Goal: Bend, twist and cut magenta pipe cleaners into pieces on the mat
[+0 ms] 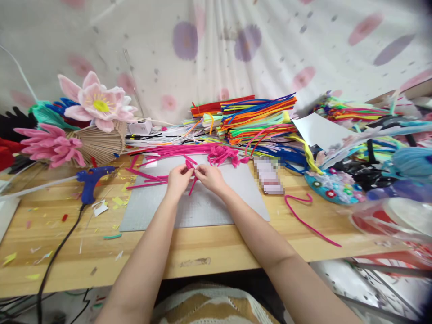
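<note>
Over the grey cutting mat (209,211), my left hand (180,177) and my right hand (209,176) meet, fingertips pinched on a bent magenta pipe cleaner (190,165). One end of it slants down below the fingers, and a looped part shows above them. Part of it is hidden by my fingers. Behind my hands lies a row of long magenta pipe cleaners (182,150), with a cluster of curled magenta pieces (223,155) at its right end. More loose magenta stems (148,183) lie left of my left hand.
A blue glue gun (90,182) with a black cord (64,243) lies left. Fuzzy pink flowers (96,103) stand behind it. Bundles of coloured pipe cleaners (258,118) are piled at the back. A blurred-out rectangular object (269,175) and a single magenta stem (312,227) lie right.
</note>
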Tool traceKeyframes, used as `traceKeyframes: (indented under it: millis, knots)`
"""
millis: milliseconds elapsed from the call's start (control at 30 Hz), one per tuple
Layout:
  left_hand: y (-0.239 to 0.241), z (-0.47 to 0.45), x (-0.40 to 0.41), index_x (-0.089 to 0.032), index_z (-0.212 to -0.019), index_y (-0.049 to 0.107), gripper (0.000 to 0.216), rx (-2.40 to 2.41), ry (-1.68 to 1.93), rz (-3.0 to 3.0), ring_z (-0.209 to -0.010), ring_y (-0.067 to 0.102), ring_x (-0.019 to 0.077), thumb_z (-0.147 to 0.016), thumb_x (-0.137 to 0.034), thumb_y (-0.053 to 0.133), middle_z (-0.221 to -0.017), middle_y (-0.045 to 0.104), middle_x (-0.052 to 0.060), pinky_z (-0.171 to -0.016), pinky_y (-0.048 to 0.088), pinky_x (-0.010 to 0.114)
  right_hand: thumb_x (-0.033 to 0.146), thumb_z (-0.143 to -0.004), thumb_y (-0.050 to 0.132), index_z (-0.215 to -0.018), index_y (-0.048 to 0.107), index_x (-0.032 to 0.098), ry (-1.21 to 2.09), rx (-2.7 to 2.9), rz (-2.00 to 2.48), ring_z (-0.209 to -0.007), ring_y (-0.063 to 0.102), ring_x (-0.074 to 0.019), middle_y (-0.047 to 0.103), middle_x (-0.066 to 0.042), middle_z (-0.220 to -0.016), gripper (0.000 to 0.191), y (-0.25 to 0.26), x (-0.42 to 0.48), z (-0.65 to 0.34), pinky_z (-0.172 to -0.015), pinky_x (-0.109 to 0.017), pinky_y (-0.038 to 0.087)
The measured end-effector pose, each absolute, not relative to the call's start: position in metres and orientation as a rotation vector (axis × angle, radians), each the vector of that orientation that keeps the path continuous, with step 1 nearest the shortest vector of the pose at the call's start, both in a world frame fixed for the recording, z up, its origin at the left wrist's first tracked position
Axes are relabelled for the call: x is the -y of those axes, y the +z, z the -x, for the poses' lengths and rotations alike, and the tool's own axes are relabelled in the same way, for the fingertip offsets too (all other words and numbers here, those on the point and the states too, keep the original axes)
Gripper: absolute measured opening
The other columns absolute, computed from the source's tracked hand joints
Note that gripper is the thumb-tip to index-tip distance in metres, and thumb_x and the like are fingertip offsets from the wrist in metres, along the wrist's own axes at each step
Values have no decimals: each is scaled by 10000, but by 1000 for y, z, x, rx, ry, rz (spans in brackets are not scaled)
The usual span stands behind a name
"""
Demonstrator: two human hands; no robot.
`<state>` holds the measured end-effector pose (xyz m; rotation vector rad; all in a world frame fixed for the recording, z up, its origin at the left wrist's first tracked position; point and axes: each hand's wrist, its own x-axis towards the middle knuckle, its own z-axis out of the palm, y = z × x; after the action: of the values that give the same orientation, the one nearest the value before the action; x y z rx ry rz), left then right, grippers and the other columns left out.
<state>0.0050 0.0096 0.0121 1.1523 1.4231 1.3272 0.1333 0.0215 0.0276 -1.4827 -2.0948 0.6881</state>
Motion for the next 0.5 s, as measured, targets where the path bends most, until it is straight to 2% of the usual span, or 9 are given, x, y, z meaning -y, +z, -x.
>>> traceKeyframes:
  millis: [267, 500]
  knots:
    - [7, -7, -7, -166, -689, 673, 108, -1516, 1327, -1093, -553, 573, 121, -605, -233, 658, -610, 636, 2, -545, 490, 235, 337, -854, 407, -886, 647, 197, 470, 2191, 1617, -761, 607, -185, 679, -54, -811, 280, 27, -14, -129, -653, -264, 372]
    - [12, -11, -9, -159, -736, 673, 167, -1405, 1370, -1017, -574, 580, 117, -602, -258, 666, -636, 637, -3, -542, 498, 232, 331, -864, 391, -922, 640, 206, 457, 2202, 1604, -757, 610, -174, 687, -53, -827, 285, 34, -12, -130, -631, -252, 362]
